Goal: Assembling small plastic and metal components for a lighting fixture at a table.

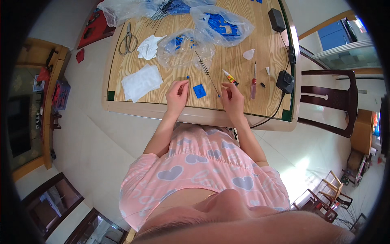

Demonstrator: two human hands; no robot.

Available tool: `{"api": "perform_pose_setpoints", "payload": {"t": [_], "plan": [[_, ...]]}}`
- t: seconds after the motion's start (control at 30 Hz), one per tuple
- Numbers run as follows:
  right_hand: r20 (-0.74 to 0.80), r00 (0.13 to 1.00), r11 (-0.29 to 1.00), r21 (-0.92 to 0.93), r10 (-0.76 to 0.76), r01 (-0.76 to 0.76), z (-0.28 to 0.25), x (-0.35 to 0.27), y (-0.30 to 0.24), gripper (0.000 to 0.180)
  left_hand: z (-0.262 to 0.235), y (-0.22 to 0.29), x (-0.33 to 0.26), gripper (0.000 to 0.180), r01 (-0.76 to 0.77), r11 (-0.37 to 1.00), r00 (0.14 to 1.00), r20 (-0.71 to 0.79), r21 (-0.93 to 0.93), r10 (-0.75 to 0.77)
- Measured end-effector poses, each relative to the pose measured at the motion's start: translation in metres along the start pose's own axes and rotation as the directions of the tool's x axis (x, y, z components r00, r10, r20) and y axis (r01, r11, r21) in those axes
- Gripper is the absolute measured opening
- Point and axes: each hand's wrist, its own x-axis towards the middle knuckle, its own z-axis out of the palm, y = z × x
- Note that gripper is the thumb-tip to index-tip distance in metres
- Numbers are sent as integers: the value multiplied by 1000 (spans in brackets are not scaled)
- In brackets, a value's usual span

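L hand [178, 92] rests on the counter [243, 73] near its front edge, fingers curled in, tips pinching a tiny blue piece [187, 77]; can't tell how firmly. R hand [232, 94] sits just right of it, fingers bunched together at the near end of a thin rod w/ a coiled spring [205, 69] around its upper part; the rod runs diagonally up-left from the fingertips toward the bags. Whether the R fingers actually clamp the rod or only touch it, can't tell.

Between the 2 hands, flat on the counter: a small blue square part [199, 90], apart from both.

Just above-right of the R hand: a small glue tube [230, 77] w/ yellow body, lying tilted. Right of that, a red-handled screwdriver [253, 85], roughly upright in the pic. Further right, a small black box [285, 81] w/ a cable going off the counter edge.

Left of the L hand: a white cloth or tissue sheet [141, 82], flat. Behind it, a crumpled white tissue [148, 46] and scissors [128, 40].

Farther back: a clear plastic bag [185, 53] w/ blue bits inside, and a second clear bag [221, 24] holding blue parts. A dark chair [333, 101] stands right of the counter.
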Motion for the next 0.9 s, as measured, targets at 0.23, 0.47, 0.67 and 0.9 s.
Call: {"api": "perform_pose_setpoints", "payload": {"t": [0.23,0.47,0.67,0.9], "plan": [[-48,994,994,57,-94,97,4,6,2,13,-2,14,3,23,-126,983,985,136,134,107],[-35,992,992,28,-119,120,13,20,-3,10,15,10,4,28,-294,936,944,210,193,254],[-7,974,972,-73,-226,225,25,59,-18,18,15,5,8,22,-387,904,906,258,182,336],[180,967,930,-289,-180,227,39,76,-18,31,8,15,10,30,-365,928,914,220,80,341]]}}
